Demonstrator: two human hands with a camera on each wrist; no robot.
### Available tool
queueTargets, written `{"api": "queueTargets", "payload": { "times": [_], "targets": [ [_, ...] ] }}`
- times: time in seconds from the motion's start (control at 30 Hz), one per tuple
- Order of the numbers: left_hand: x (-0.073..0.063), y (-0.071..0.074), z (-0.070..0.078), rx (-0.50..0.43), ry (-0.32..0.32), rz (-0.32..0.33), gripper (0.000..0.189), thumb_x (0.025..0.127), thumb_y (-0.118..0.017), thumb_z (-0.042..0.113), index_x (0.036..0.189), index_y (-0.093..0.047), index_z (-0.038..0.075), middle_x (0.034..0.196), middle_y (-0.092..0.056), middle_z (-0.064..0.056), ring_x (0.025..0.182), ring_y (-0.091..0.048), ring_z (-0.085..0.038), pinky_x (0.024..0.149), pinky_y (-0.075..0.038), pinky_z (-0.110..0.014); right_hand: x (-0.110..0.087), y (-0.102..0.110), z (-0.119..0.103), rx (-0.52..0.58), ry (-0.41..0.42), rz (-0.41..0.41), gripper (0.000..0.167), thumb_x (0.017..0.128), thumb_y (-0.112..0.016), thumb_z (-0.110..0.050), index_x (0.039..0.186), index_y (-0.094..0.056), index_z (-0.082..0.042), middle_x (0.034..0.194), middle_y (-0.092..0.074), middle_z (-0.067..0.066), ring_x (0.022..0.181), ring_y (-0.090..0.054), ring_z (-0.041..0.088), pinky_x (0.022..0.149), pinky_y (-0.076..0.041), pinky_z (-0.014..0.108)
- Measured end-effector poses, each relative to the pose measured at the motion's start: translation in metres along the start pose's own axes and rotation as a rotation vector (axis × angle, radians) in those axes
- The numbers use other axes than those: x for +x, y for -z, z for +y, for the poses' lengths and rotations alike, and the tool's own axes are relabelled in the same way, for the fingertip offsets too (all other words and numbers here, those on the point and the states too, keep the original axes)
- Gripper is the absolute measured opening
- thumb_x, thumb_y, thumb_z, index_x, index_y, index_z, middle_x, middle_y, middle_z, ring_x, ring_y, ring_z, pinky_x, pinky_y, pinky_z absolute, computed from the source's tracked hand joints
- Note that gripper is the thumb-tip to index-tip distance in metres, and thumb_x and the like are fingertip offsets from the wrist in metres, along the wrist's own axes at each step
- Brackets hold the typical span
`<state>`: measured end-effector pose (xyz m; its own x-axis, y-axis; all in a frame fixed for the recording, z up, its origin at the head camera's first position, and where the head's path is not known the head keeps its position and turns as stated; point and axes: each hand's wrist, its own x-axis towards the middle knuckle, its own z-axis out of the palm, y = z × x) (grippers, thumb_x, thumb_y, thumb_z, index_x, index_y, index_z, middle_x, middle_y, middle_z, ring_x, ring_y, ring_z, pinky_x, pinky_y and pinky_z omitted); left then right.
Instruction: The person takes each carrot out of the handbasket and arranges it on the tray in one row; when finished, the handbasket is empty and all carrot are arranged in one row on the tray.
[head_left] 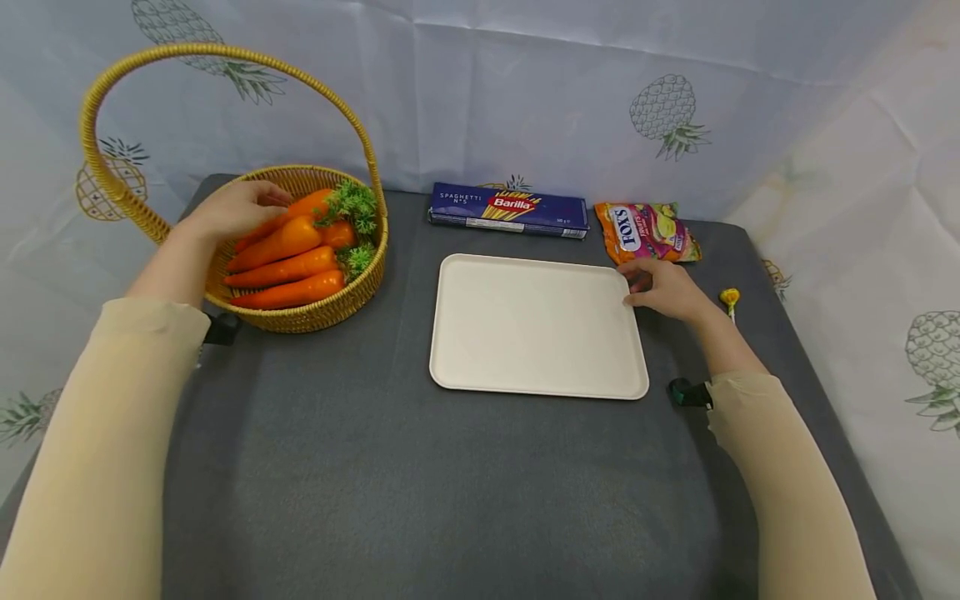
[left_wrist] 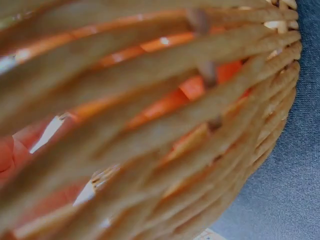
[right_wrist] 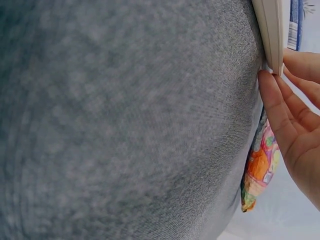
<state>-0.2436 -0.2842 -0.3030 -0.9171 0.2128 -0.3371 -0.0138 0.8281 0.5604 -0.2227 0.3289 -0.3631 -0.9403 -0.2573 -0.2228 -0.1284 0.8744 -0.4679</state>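
A pale cream tray (head_left: 536, 325) lies on the dark grey table. My right hand (head_left: 660, 287) pinches its upper right edge, thumb on one side and fingers on the other, as the right wrist view also shows at the tray edge (right_wrist: 271, 35). My left hand (head_left: 240, 208) reaches into a wicker basket (head_left: 330, 312) and lies over the carrots (head_left: 288, 271) at its far side. Its fingertips are partly hidden, so their hold on a carrot cannot be made out. Through the basket weave (left_wrist: 150, 75), the left wrist view shows orange and part of a palm.
A blue spaghetti box (head_left: 510, 210) lies behind the tray. Beside it, a bag of sweets (head_left: 648, 232) sits just beyond my right hand. A yellow lollipop (head_left: 729, 297) lies near the table's right edge. The basket's tall handle (head_left: 225, 52) arches above my left hand.
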Motion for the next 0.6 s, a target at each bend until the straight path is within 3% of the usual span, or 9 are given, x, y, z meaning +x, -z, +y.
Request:
{"api": "queueTargets", "payload": {
  "times": [0.6],
  "targets": [
    [0.0095,-0.0087,-0.0023,-0.007,-0.018,0.104,0.045,0.103,-0.043,0.01,0.144,-0.039,-0.006,0.147,-0.038,-0.035,0.133,-0.036,-0.051,0.109,-0.032,-0.065,0.0006,-0.0007,0.0003,0.002,-0.018,-0.002,0.052,0.088,-0.075,-0.02,0.134,-0.057,-0.006,0.112,-0.067,0.022,0.098,-0.062,0.03,0.074,-0.048,0.023]
  ]
}}
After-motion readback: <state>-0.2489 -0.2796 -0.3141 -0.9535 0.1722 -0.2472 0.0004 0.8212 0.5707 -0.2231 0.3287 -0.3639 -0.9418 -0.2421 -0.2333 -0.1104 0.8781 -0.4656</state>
